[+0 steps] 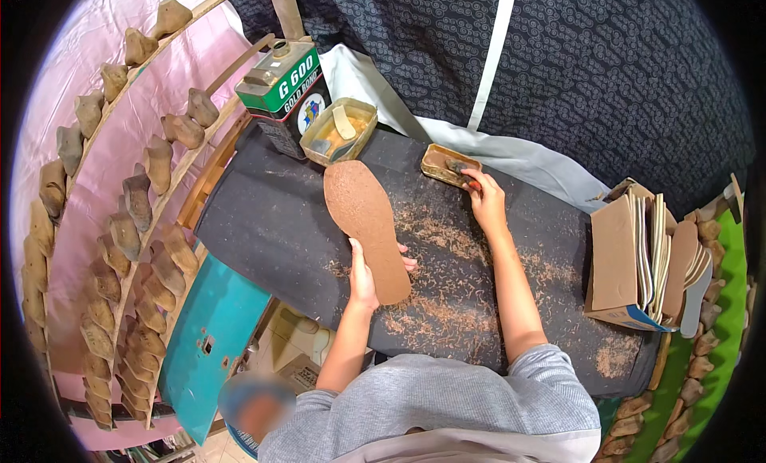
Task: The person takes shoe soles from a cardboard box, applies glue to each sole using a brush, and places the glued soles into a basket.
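Note:
A brown shoe sole point(369, 223), speckled at its wide upper end, stands out over the table. My left hand point(365, 275) grips it near its lower end, thumb in front and fingers behind. At the far side of the table, my right hand point(488, 203) is closed on a small tool with a dark head and a reddish handle point(465, 174). The tool's exact kind cannot be made out. Its head dips into a shallow tan box point(435, 169) with brown matter inside. Scattered brown shavings point(443, 235) lie on the black tabletop point(271, 215) around both hands.
A green and black metal can point(283, 96) stands at the back left, beside a tub point(363, 132) with a pale spreader in it. On the right, a cardboard box point(614, 263) holds upright soles. Racks of wooden shoe lasts point(136, 199) rise at left; more lasts line the right edge.

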Demonstrator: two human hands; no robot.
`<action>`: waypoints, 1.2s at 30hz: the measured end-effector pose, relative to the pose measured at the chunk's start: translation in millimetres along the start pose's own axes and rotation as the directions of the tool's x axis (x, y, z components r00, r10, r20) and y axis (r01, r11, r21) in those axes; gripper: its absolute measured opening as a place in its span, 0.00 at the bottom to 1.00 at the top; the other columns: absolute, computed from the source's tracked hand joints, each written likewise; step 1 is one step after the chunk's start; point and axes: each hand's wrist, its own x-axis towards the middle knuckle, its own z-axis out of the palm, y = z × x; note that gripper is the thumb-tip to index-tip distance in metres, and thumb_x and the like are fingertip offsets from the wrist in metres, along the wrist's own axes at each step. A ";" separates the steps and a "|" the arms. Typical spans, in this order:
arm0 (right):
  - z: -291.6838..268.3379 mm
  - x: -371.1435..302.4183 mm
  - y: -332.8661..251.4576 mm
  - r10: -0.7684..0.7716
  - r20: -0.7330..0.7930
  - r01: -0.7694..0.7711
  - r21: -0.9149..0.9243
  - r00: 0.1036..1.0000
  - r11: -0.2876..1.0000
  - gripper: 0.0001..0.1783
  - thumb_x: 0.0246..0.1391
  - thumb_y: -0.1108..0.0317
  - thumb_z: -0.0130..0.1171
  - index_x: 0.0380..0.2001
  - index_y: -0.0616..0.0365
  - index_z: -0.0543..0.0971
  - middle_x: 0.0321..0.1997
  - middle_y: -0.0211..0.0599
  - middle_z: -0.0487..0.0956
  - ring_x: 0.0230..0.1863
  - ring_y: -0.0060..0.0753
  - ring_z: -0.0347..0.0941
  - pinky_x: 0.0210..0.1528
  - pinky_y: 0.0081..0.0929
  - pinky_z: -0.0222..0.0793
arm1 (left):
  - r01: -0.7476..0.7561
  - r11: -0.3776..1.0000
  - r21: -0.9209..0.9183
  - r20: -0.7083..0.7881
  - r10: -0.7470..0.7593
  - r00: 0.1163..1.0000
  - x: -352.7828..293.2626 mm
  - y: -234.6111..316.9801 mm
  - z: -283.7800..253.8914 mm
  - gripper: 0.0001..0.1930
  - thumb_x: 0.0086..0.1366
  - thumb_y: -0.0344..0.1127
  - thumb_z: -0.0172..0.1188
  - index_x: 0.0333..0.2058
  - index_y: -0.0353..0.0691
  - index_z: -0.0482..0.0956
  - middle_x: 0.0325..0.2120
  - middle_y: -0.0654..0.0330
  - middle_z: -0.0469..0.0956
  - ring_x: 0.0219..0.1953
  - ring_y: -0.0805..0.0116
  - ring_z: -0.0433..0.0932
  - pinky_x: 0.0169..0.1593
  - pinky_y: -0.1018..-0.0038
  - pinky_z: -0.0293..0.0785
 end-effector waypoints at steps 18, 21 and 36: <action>-49.7 -51.7 -98.9 0.164 -0.181 -0.141 0.134 0.970 0.981 0.13 0.49 0.76 0.58 0.41 0.58 0.76 0.31 0.31 0.74 0.28 0.18 0.70 0.28 0.17 0.67 | 0.059 0.998 0.036 0.117 -0.063 0.991 -10.3 -5.3 1.4 0.39 0.66 0.65 0.24 0.51 0.32 0.64 0.36 0.46 0.74 0.33 0.50 0.80 0.37 0.61 0.79; -37.3 -64.8 -125.2 0.241 0.021 -0.235 0.317 0.970 0.919 0.15 0.50 0.73 0.60 0.43 0.59 0.76 0.33 0.31 0.76 0.31 0.17 0.70 0.33 0.16 0.67 | 0.082 0.993 0.085 0.153 -0.095 0.984 -23.9 -7.4 2.7 0.38 0.67 0.64 0.25 0.53 0.32 0.61 0.37 0.45 0.75 0.33 0.49 0.80 0.36 0.62 0.80; -18.6 -97.3 -176.7 0.115 0.473 -0.430 0.641 0.874 0.636 0.20 0.53 0.66 0.62 0.47 0.61 0.71 0.32 0.32 0.78 0.33 0.18 0.73 0.37 0.17 0.68 | -0.297 0.878 0.377 -0.060 0.343 0.938 -132.1 -15.5 20.6 0.29 0.68 0.37 0.50 0.63 0.36 0.51 0.53 0.54 0.68 0.46 0.73 0.73 0.50 0.77 0.69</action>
